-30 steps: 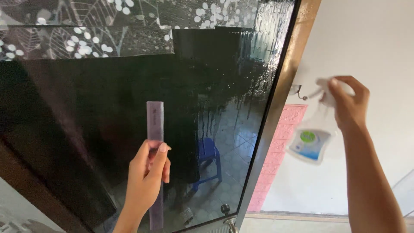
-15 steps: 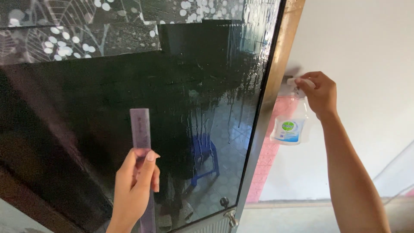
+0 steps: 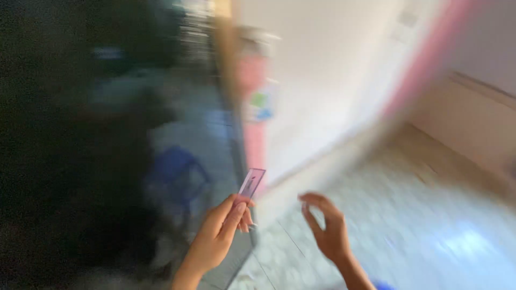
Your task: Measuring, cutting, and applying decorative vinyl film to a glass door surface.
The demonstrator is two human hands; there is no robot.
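Blur smears the whole frame. Low centre, the left hand (image 3: 217,239) pinches a clear purple ruler (image 3: 251,182) by its lower end, tip tilted up-right beside the dark glass door (image 3: 80,134). The right hand (image 3: 328,231) hangs empty, fingers spread. A firmer hold nearer mid-length would likely steady it.

The ruler (image 3: 251,183) is a short, flat strip of clear plastic with a purple-pink tint, see-through enough that the blurred background shows behind it. It is held at its lower end between the thumb and fingers of the left hand (image 3: 217,239), its free end slanting up and to the right. It stands low in the view, before the dark glass door's edge. Motion blur hides its markings.
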